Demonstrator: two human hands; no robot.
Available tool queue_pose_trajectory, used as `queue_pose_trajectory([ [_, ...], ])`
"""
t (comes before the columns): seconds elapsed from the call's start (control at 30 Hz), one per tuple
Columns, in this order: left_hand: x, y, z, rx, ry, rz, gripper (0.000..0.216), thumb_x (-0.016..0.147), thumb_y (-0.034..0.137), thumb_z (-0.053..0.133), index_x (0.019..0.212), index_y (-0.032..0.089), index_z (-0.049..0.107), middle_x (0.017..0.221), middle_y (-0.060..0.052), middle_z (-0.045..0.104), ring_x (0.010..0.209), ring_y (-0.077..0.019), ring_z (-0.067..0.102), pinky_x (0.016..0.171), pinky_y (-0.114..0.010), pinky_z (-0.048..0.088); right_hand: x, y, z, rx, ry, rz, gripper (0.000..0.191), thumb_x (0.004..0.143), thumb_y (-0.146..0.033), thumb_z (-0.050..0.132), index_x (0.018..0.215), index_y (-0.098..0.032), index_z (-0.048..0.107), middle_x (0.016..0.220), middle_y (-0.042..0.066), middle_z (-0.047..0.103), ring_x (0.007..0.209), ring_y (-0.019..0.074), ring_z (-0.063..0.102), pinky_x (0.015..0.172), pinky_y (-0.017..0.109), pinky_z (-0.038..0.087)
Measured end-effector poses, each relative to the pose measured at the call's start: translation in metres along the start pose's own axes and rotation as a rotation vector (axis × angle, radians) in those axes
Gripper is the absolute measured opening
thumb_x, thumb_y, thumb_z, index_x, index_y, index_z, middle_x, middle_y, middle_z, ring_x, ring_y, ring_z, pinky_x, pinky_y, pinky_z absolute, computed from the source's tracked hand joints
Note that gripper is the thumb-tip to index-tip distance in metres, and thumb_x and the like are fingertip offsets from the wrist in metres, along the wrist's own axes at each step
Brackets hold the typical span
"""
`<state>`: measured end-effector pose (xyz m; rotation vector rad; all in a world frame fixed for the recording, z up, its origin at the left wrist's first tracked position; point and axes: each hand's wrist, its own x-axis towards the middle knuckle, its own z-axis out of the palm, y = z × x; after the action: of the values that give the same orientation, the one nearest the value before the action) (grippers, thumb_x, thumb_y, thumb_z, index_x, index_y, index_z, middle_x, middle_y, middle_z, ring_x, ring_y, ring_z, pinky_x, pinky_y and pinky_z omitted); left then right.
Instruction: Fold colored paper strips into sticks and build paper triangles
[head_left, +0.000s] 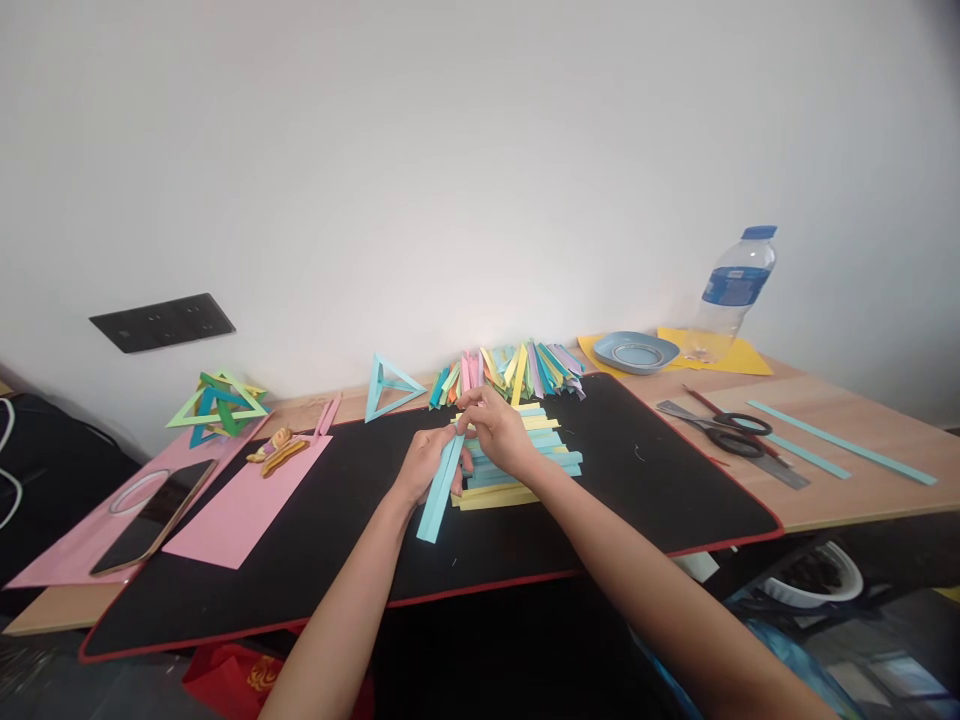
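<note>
A light blue folded paper strip (pixel 439 500) slants down toward me, creased along its length. My left hand (pixel 426 462) is closed around its upper part. At the strip's top end, the bent fingers of my right hand (pixel 495 425) pinch the paper. Beneath and beside my right hand lies a row of blue and yellow folded strips (pixel 517 490) on the black mat (pixel 637 500). Behind the hands, a bundle of many-coloured folded strips (pixel 551 370) rests near the wall.
A blue paper triangle frame (pixel 391 388) and a green-blue star shape (pixel 217 405) stand at the back. Pink paper (pixel 240 515) and a phone (pixel 154 515) lie left. Right are scissors (pixel 735 437), a ruler (pixel 780 468), blue strips (pixel 847 445), a blue dish (pixel 636 352) and a bottle (pixel 735 300).
</note>
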<state>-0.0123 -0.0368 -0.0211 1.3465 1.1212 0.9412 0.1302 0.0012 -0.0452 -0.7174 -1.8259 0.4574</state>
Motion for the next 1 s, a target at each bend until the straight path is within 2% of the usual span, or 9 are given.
queue_pose_trajectory([
  [0.37,0.0014,0.0003,-0.0021,-0.004,-0.047,-0.042,0.049,0.083,0.047,0.046,0.067,0.006,0.067,0.031,-0.006,0.053,0.024,-0.0162,0.047,0.027,-0.023,0.033,-0.0014,-0.0013,-0.0017,-0.126,-0.071,-0.065,0.030,0.080,-0.007,0.040,0.072,-0.021,0.065,0.108,0.008,0.051,0.097,0.0191,0.052,0.054,0.024,0.050],
  [0.53,0.0005,0.0012,-0.0003,0.009,-0.037,-0.041,0.047,0.083,0.044,0.046,0.063,0.007,0.066,0.031,-0.007,0.053,0.025,-0.0159,0.048,0.027,-0.023,0.033,-0.0005,-0.0017,-0.0012,-0.180,-0.018,-0.108,0.031,0.078,-0.004,0.039,0.064,-0.019,0.062,0.104,0.009,0.053,0.094,0.0187,0.054,0.059,0.026,0.048],
  [0.7,0.0000,0.0017,-0.0001,0.003,0.024,0.006,0.047,0.084,0.046,0.045,0.073,0.006,0.067,0.032,-0.003,0.052,0.025,-0.0140,0.048,0.031,-0.023,0.038,0.0000,0.0014,-0.0002,-0.191,0.061,-0.086,0.032,0.078,-0.003,0.038,0.056,-0.018,0.056,0.099,0.008,0.057,0.092,0.0186,0.055,0.067,0.029,0.047],
  [0.8,0.0003,0.0012,-0.0005,-0.048,0.072,0.053,0.043,0.083,0.044,0.047,0.089,0.006,0.066,0.040,-0.002,0.057,0.027,-0.0134,0.049,0.032,-0.023,0.040,0.0015,0.0033,0.0000,-0.105,0.100,0.011,0.028,0.078,-0.005,0.037,0.064,-0.019,0.058,0.096,0.008,0.059,0.093,0.0199,0.056,0.070,0.031,0.047],
  [0.9,0.0002,0.0010,0.0002,-0.110,0.078,0.097,0.040,0.083,0.041,0.048,0.101,0.008,0.061,0.054,-0.002,0.064,0.028,-0.0119,0.050,0.031,-0.023,0.041,0.0044,0.0021,-0.0005,0.137,0.063,0.250,0.018,0.082,-0.017,0.044,0.085,-0.019,0.061,0.093,0.008,0.062,0.089,0.0209,0.059,0.070,0.032,0.049],
  [1.0,-0.0005,0.0011,0.0016,-0.105,0.093,0.124,0.038,0.083,0.041,0.048,0.099,0.009,0.060,0.057,-0.002,0.065,0.029,-0.0117,0.051,0.032,-0.024,0.042,0.0073,-0.0020,-0.0017,0.324,-0.057,0.386,0.018,0.082,-0.030,0.049,0.077,-0.018,0.062,0.079,0.006,0.064,0.079,0.0201,0.061,0.068,0.032,0.051],
])
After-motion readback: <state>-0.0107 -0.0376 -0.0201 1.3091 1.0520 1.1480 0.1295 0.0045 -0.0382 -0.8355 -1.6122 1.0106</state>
